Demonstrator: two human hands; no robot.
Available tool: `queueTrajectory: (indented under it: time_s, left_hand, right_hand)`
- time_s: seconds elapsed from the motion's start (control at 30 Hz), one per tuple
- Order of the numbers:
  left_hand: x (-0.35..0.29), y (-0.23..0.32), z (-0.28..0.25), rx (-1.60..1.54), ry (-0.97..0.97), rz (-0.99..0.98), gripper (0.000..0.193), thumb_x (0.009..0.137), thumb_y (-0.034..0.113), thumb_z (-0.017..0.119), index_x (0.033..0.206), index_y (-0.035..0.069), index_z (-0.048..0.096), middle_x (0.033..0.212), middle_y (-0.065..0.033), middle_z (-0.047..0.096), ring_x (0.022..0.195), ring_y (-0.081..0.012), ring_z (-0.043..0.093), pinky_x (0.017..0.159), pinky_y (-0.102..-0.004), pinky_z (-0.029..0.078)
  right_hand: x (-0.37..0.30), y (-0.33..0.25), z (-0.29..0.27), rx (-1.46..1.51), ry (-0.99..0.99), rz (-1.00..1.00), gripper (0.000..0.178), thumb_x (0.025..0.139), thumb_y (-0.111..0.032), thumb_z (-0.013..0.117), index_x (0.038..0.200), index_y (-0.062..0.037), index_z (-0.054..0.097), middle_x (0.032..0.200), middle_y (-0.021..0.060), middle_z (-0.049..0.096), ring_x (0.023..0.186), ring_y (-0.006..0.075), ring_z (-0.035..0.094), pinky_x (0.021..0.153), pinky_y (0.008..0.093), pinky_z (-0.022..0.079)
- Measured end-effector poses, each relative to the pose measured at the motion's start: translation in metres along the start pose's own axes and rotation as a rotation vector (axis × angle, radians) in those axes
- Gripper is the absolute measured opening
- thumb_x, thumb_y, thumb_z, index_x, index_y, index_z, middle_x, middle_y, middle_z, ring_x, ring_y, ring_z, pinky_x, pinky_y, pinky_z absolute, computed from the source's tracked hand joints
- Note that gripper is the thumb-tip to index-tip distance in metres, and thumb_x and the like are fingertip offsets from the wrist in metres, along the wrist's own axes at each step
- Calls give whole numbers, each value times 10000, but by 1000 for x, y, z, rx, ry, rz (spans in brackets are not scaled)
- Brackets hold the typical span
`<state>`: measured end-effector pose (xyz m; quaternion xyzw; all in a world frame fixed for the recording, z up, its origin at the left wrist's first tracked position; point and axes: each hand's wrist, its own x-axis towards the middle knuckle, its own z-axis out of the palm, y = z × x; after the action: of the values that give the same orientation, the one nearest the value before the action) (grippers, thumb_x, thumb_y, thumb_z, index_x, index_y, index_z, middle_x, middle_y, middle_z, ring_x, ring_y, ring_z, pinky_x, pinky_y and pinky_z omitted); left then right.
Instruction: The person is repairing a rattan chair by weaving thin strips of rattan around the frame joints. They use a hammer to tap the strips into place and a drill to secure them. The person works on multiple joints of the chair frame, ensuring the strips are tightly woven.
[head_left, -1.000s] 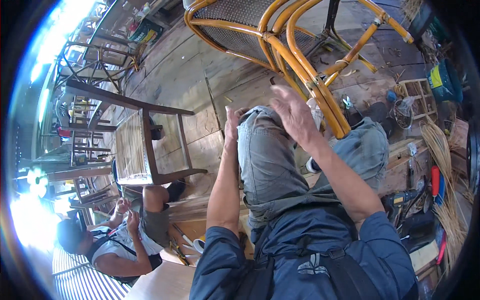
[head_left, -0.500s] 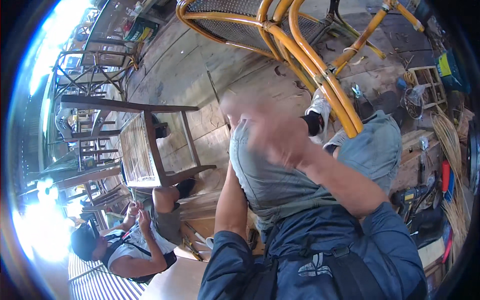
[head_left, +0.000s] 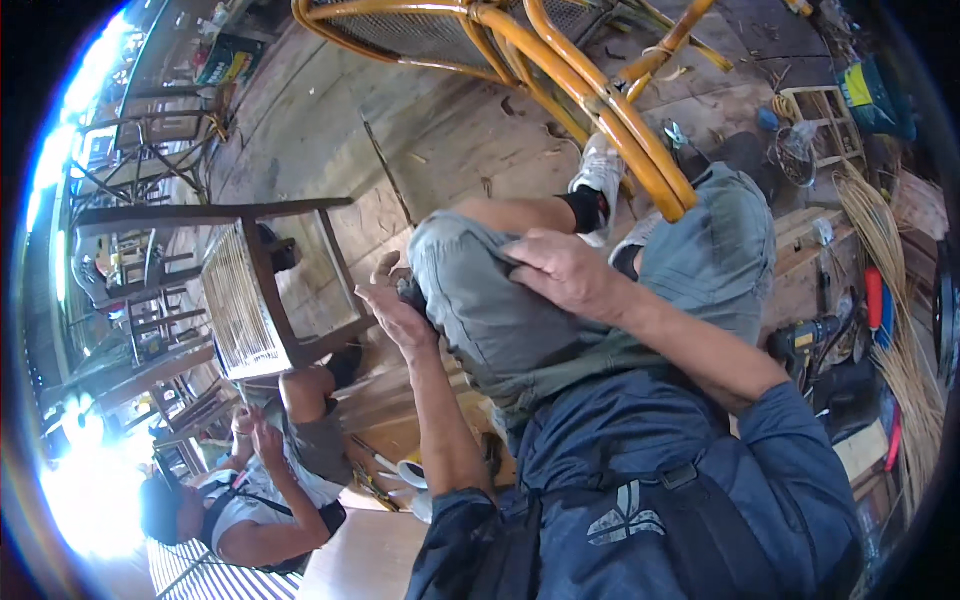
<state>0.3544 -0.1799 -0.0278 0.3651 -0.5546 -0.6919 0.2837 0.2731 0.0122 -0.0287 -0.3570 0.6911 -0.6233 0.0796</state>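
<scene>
My right hand (head_left: 568, 272) rests on the thigh of my grey-green shorts (head_left: 480, 310), its fingers bent and pinching the cloth near the knee. Beside the outer side of that same knee is my left hand (head_left: 402, 312), fingers apart and partly curled, with nothing visible in it. A dark patch between this hand and the knee is too unclear to name. Ahead of my legs, a glossy bamboo-coloured rattan chair (head_left: 570, 75) with a woven mesh panel lies tilted, one of its curved poles reaching down over my other leg.
A co-worker (head_left: 260, 500) sits at the lower left by a dark wooden chair (head_left: 265, 290) with a strung seat. At right lie a bundle of cane strands (head_left: 885, 250), a power drill (head_left: 805, 340), a red-handled tool (head_left: 874, 298) and a small wooden frame (head_left: 825, 105). Pliers (head_left: 675, 135) lie on the floor.
My hands, blurred and close together over the knee before, have separated. The left moved down to the knee's outer side; the right settled on the shorts. The whole view has shifted slightly.
</scene>
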Motion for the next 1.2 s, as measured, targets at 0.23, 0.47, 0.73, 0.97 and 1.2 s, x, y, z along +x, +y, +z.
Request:
queueTrajectory:
  time_s: [0.23,0.47,0.73,0.97,1.2]
  left_hand:
    - [-23,11,-13,475,45,367,564,935,473,256,993,-3,553,814,-81,543,719,-178,511,725,-306,410]
    - [-105,-85,-122,2,41,-147,557,906,543,324,941,17,504,881,-84,523,737,-167,490,711,-289,409]
    - [-128,-50,-73,726,29,-72,576,943,441,290,1166,-72,427,1038,-139,499,948,-247,493,848,-349,412]
    - [-119,21,23,401,-194,420,481,854,288,384,1155,-86,424,1113,-198,470,1028,-292,466,931,-401,351]
    - [-100,110,61,1518,-458,11,481,858,348,522,1142,-39,484,1118,-243,531,1007,-308,539,786,-430,449]
  right_hand:
    - [15,-20,-11,37,-187,-239,182,791,-102,560,959,-41,599,776,113,539,779,270,563,722,332,443]
    - [-82,50,-17,41,-732,247,213,693,-174,529,835,-53,633,860,181,605,850,324,568,750,399,449]
    - [-93,21,-39,148,-531,197,213,692,-150,527,841,-16,600,883,163,600,841,333,564,734,407,448]
    - [-127,-60,-192,241,343,433,184,870,-168,511,938,-16,590,880,57,594,915,167,559,845,327,431]
    - [-190,75,-329,-68,574,884,478,789,-467,590,1094,-99,576,1042,29,571,906,141,526,738,287,429]
